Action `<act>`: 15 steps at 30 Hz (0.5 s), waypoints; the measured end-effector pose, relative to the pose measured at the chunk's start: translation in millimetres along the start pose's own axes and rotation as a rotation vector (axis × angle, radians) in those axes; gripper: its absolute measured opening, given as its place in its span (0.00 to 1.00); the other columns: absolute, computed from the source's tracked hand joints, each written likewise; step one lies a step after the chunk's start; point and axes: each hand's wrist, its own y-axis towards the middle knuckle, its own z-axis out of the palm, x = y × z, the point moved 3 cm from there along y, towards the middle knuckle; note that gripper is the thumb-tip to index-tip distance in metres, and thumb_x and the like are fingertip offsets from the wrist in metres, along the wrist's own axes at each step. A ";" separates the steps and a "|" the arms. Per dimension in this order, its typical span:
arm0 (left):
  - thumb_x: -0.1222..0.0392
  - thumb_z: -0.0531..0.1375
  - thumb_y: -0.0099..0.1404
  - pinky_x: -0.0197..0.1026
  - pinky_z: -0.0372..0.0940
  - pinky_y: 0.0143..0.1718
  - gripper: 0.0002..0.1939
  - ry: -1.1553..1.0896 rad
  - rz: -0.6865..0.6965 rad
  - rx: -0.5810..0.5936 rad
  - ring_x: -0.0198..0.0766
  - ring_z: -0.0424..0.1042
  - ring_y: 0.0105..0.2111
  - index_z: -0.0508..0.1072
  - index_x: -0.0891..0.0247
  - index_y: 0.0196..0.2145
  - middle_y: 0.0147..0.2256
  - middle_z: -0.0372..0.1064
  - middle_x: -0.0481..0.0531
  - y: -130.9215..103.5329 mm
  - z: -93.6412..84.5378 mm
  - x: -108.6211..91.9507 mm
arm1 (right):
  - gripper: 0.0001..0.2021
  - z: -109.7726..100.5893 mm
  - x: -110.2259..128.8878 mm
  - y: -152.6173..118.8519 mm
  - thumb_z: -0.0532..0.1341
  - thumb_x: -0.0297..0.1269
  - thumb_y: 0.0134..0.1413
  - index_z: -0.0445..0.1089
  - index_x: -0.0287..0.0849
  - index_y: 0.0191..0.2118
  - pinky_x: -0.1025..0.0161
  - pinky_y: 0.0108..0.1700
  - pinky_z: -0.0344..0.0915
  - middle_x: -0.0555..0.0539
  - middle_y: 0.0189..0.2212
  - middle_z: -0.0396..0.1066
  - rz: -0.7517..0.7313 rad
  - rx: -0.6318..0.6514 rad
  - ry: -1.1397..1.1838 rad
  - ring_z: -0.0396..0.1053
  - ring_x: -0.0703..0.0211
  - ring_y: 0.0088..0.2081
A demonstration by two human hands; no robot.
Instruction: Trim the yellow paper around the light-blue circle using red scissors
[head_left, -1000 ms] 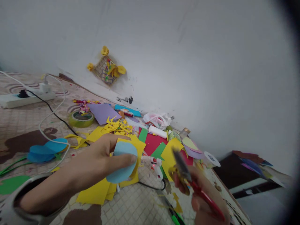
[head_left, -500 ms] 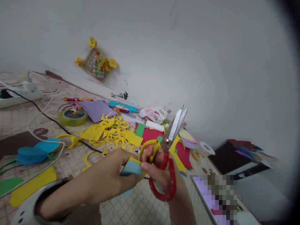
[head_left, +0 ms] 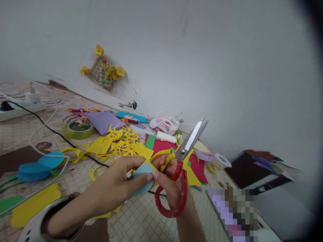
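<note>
My left hand (head_left: 117,185) is closed in a pinch on a light blue paper piece (head_left: 144,170), its thumb lying across the paper's face. Yellow paper shows along the edge of the blue piece. My right hand (head_left: 169,183) has its fingers in the handles of a pair of scissors (head_left: 183,152), one handle yellow and one red. The blades point up and to the right, slightly apart, away from the paper. With its thumb and fingertips, my right hand also touches the paper's right edge.
Yellow paper scraps (head_left: 123,139) cover the table behind my hands. A tape roll (head_left: 79,133), purple paper (head_left: 104,121), blue paper circles (head_left: 34,171), a white cable (head_left: 31,134) and a power strip (head_left: 22,112) lie left. A phone-like device (head_left: 219,208) is at right.
The light blue paper has turned so more of its face shows. The scissors have tilted further right, their tips a little lower. Both hands keep their holds.
</note>
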 end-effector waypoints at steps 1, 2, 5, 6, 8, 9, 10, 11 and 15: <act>0.49 0.60 0.67 0.37 0.62 0.28 0.14 -0.033 0.000 -0.010 0.38 0.66 0.28 0.76 0.60 0.30 0.27 0.69 0.46 0.3 -1.6 0.2 | 0.10 -0.3 -1.5 -1.9 0.63 0.42 0.57 0.60 0.49 0.37 0.60 0.35 0.70 0.50 0.32 0.67 0.008 0.003 0.019 0.68 0.56 0.32; 0.48 0.61 0.67 0.36 0.61 0.27 0.15 -0.060 0.006 -0.045 0.37 0.64 0.26 0.75 0.60 0.29 0.26 0.67 0.45 -0.1 -4.6 -0.3 | 0.11 -0.2 -3.2 -4.5 0.65 0.44 0.58 0.62 0.49 0.38 0.60 0.35 0.71 0.50 0.33 0.67 0.019 0.023 0.036 0.69 0.56 0.33; 0.48 0.64 0.65 0.35 0.61 0.25 0.14 -0.134 -0.003 -0.285 0.36 0.65 0.25 0.74 0.59 0.28 0.24 0.68 0.44 -5.5 -22.4 -3.6 | 0.16 3.1 -9.9 -14.2 0.69 0.51 0.59 0.69 0.48 0.45 0.59 0.36 0.71 0.49 0.34 0.69 0.040 0.144 0.029 0.70 0.54 0.34; 0.48 0.65 0.64 0.36 0.62 0.26 0.13 -0.161 -0.009 -0.379 0.37 0.67 0.25 0.74 0.59 0.29 0.25 0.71 0.45 -8.6 -29.7 -5.3 | 0.19 5.1 -13.0 -17.2 0.69 0.55 0.58 0.71 0.48 0.45 0.59 0.35 0.71 0.49 0.34 0.70 0.046 0.182 0.009 0.69 0.54 0.34; 0.49 0.67 0.63 0.36 0.63 0.27 0.11 -0.210 0.004 -0.543 0.37 0.70 0.27 0.76 0.58 0.31 0.27 0.73 0.45 -15.1 -43.0 -9.9 | 0.24 10.3 -20.0 -21.5 0.65 0.64 0.59 0.74 0.47 0.45 0.59 0.35 0.72 0.48 0.34 0.71 0.066 0.228 -0.043 0.70 0.54 0.32; 0.51 0.68 0.62 0.35 0.63 0.27 0.10 -0.228 0.027 -0.609 0.36 0.70 0.27 0.76 0.58 0.31 0.27 0.73 0.44 -18.2 -48.6 -12.5 | 0.27 13.5 -23.2 -22.9 0.63 0.68 0.58 0.74 0.48 0.44 0.60 0.34 0.72 0.47 0.34 0.72 0.076 0.246 -0.065 0.70 0.54 0.31; 0.52 0.69 0.62 0.35 0.62 0.27 0.09 -0.241 0.051 -0.662 0.36 0.69 0.26 0.76 0.57 0.30 0.26 0.71 0.43 -20.8 -53.0 -15.1 | 0.29 16.9 -25.7 -24.1 0.63 0.70 0.55 0.75 0.48 0.43 0.60 0.33 0.72 0.47 0.33 0.73 0.086 0.263 -0.081 0.71 0.54 0.31; 0.53 0.69 0.62 0.35 0.62 0.27 0.09 -0.249 0.074 -0.704 0.35 0.68 0.26 0.75 0.58 0.29 0.25 0.69 0.42 -23.1 -56.3 -17.3 | 0.30 20.2 -27.4 -25.3 0.65 0.71 0.52 0.75 0.48 0.43 0.61 0.31 0.72 0.47 0.32 0.73 0.094 0.279 -0.089 0.72 0.54 0.30; 0.55 0.68 0.63 0.35 0.62 0.27 0.10 -0.275 0.105 -0.742 0.34 0.69 0.26 0.73 0.58 0.27 0.24 0.67 0.41 -27.5 -59.1 -21.2 | 0.34 25.8 -26.4 -33.5 0.69 0.72 0.47 0.76 0.47 0.46 0.64 0.29 0.70 0.47 0.32 0.72 0.110 0.302 -0.119 0.71 0.54 0.30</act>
